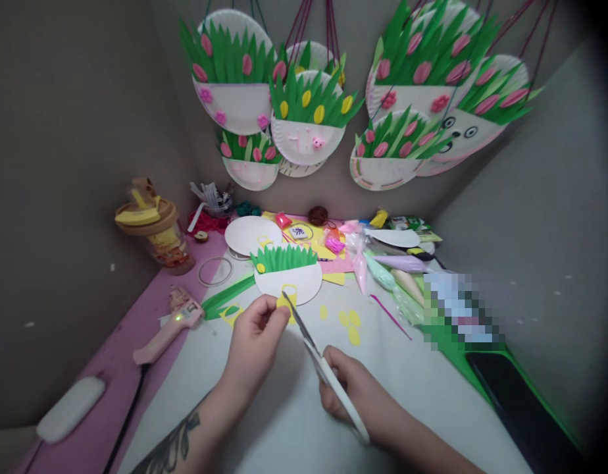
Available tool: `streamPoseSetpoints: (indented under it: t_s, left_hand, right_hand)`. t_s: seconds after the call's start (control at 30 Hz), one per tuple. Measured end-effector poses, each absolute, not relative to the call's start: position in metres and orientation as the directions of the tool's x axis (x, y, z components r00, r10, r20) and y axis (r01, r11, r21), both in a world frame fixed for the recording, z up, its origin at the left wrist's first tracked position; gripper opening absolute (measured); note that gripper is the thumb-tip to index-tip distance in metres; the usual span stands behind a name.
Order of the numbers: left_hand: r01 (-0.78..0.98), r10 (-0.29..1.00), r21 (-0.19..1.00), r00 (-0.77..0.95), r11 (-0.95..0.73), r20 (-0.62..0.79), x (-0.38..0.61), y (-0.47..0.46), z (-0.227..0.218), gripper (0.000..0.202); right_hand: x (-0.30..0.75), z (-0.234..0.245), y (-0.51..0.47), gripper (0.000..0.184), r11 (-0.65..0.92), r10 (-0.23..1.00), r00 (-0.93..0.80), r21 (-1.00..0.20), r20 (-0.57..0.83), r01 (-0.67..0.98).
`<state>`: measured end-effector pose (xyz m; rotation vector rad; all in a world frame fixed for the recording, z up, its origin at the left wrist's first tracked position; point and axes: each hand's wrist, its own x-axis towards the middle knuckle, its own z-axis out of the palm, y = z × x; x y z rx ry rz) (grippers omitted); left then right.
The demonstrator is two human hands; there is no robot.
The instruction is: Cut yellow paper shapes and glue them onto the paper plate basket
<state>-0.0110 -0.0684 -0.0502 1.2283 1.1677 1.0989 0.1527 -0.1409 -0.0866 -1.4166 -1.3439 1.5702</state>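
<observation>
Between thumb and fingers, my left hand pinches a small piece of yellow paper with a cut-out in it. My right hand is wrapped round white-handled scissors, whose blades point up and left and meet the paper. Just beyond lies a white paper plate basket with a fringe of green paper grass and one yellow petal on it. Several loose yellow paper ovals rest on the white surface to the right. A cut yellow scrap lies left of my left hand.
At left are a pink glue gun with a green light, a white device and a lidded cup. Piping bags and a dark phone lie at right. Finished plate baskets hang on the wall.
</observation>
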Motion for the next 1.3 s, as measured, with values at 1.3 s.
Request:
streamPoseSetpoints:
  t_s: [1.3]
  left_hand:
    - [0.746, 0.759, 0.368, 0.635, -0.555, -0.143, 0.007, -0.081, -0.071, 0.028]
  right_hand:
    - [0.206, -0.112, -0.094, 0.012, -0.022, 0.951, 0.251, -0.769, 0.181, 0.639]
